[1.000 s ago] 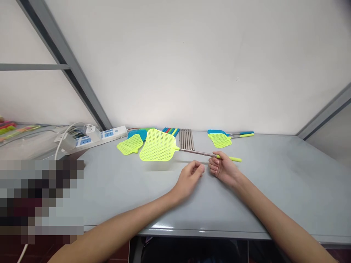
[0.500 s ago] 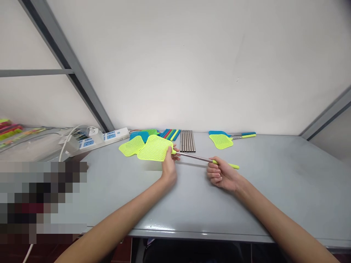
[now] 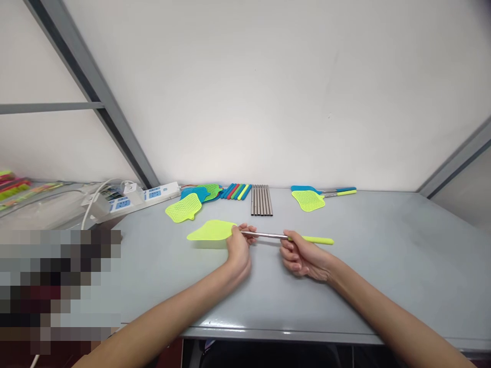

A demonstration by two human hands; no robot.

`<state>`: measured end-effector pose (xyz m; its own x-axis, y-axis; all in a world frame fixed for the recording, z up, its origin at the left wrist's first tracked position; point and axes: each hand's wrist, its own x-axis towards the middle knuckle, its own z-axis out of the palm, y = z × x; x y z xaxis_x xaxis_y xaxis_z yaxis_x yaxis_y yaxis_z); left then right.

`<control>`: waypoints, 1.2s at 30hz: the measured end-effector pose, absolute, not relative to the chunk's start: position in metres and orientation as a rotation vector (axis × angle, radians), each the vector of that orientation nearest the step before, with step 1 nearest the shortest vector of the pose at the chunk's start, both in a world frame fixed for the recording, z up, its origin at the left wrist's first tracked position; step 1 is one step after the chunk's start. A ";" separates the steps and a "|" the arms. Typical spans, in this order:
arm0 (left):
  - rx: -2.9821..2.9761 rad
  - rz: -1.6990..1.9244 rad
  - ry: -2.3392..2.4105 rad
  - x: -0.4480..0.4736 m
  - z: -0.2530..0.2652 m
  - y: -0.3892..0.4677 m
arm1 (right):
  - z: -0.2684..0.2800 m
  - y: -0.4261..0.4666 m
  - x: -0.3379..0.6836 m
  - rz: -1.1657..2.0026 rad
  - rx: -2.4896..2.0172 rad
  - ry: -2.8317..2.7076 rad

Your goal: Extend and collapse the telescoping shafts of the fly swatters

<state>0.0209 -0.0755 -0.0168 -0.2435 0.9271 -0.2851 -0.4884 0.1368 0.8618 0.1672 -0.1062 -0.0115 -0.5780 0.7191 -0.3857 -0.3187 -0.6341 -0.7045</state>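
A yellow-green fly swatter (image 3: 213, 231) is held level above the grey table, its mesh head at the left and tilted nearly edge-on. My left hand (image 3: 240, 246) is closed around the neck, where the head meets the metal rod. At the other end my right hand (image 3: 301, 253) grips the yellow-green handle close to the rod. Behind them lie loose swatter heads: a yellow one (image 3: 184, 208), a blue one (image 3: 195, 194) and a green one (image 3: 210, 191). Several coloured handles (image 3: 236, 191) and several metal rods (image 3: 261, 201) lie in rows beside these.
At the back right, a blue swatter (image 3: 306, 189) and a yellow swatter (image 3: 309, 200) lie together. A white power strip (image 3: 155, 195) with plugs and cables sits at the back left. A wall rises behind the table (image 3: 383, 266). The lower left is pixelated.
The swatter has come lower and nearer to me, and its head has turned from face-on to nearly edge-on. My right hand has shifted left, closer to my left hand.
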 end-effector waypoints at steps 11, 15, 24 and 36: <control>0.607 1.277 1.013 0.028 -0.015 -0.082 | -0.015 -0.104 0.156 2.007 -0.886 -0.754; 0.697 1.273 0.973 0.029 -0.013 -0.083 | -0.014 -0.099 0.161 1.931 -0.934 -0.650; 0.951 1.361 0.921 0.029 -0.005 -0.087 | -0.011 -0.101 0.164 1.801 -0.988 -0.768; 0.988 1.427 0.864 0.031 -0.009 -0.100 | -0.009 -0.112 0.161 1.988 -0.728 -0.978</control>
<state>0.0311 -0.0999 -0.0085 -0.0060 0.9955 0.0944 -0.3780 -0.0896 0.9214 0.1608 -0.1119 -0.0091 -0.5248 0.8386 -0.1461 -0.3960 -0.3924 -0.8302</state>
